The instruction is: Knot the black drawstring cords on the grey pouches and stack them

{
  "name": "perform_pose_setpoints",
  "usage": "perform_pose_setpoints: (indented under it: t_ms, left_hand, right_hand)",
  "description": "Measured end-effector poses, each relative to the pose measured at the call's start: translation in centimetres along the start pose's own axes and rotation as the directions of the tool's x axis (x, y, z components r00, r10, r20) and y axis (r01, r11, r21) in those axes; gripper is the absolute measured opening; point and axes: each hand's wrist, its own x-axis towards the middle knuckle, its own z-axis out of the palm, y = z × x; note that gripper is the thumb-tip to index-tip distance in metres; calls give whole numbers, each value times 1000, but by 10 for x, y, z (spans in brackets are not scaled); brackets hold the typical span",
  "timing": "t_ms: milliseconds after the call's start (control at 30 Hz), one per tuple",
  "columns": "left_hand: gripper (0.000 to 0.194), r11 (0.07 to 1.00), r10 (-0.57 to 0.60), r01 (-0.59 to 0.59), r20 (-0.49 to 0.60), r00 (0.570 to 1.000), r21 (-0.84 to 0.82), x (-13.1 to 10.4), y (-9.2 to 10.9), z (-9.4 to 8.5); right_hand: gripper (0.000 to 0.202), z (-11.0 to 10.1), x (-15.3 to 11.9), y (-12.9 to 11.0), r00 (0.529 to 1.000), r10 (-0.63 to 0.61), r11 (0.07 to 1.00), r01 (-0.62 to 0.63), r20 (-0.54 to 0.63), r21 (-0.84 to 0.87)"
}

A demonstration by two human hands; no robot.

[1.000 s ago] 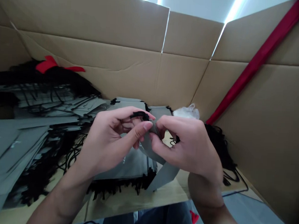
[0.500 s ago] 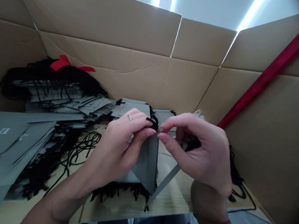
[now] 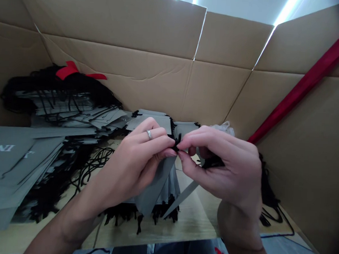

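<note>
Left hand [image 3: 137,161] pinches right of its ring [image 3: 149,134]; right hand [image 3: 227,160] pinches farther right of it, perhaps touching the left.

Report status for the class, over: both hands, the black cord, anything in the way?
Left hand and right hand: fingers pinching black cord together. Gray piece angled down below left hand. Gray stack beneath; nothing seen blocking the cord.

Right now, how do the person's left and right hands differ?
The left hand wears a silver-coloured ring; no ring shows on the right hand. A broad grey panel hangs below the left hand, while a narrow-looking grey strip slants down from below the right hand. Both bring thumb and finger together at the black cord.
</note>
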Motion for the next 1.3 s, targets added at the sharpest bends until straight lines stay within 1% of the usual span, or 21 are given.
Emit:
perform_pose_setpoints:
  t_ms: [67,133,200,233,267,300,367,433,500,667,733,867,933,1000,1100,1200,1300]
  left_hand:
    - [12,1000,-11,11,-16,1000,-14,0,-1,1]
    - [4,998,-52,49,-71,996,-44,-1,-2,1]
    - [14,992,-99,90,-110,989,-83,-4,-2,1]
    - [17,991,-105,94,-119,987,-92,-5,-2,0]
    - [20,993,-88,77,-127,988,-86,-6,-2,0]
    - [23,997,-47,39,-137,989,-62,-7,-2,-1]
    - [31,998,67,-66,-164,984,13,-8,-2,-1]
    - [35,988,144,-133,-167,975,79,-7,-3,-1]
    - [35,981,178,-164,-152,972,101,-7,-4,-1]
    - [32,973,224,-214,-127,966,84,-9,-7,0]
    - [31,969,226,-212,-110,968,129,-9,-7,1]
    - [22,948,267,-233,-144,953,217,-9,-7,7]
    - [22,956,258,-227,-161,953,187,-8,-8,11]
    - [25,968,240,-221,-181,954,121,-7,-10,14]
    - [30,976,218,-219,-250,943,24,-5,-14,17]
    - [29,979,148,-182,-297,943,-90,-4,-14,19]
    - [25,963,77,-155,-330,941,-218,-2,-13,23]
  right_hand:
    - [24,-1,1,2,1000,22,999,-22,3,24]
    - [24,-2,1,5,999,52,997,-52,-2,53]
    - [24,-2,2,6,996,86,993,-85,-6,80]
    - [24,-2,3,6,995,104,990,-103,-7,94]
    - [23,-2,3,6,993,119,987,-117,-5,109]
    - [23,-2,3,6,991,131,984,-130,-2,123]
    - [24,-2,3,5,988,152,979,-151,-1,136]
    - [24,-2,4,4,987,161,978,-159,-3,134]
    - [24,-2,4,3,987,163,978,-162,4,134]
    - [26,-1,4,3,986,165,972,-166,22,165]
    - [26,-1,4,3,983,179,969,-182,31,169]
    - [25,0,4,2,981,190,967,-194,37,167]
    - [24,0,5,2,981,191,966,-193,27,171]
    - [25,1,5,2,982,190,962,-189,16,195]
    - [25,3,6,2,978,207,937,-201,11,284]
    - [23,5,7,2,968,250,896,-238,16,376]
    - [21,9,9,2,960,280,854,-253,9,454]
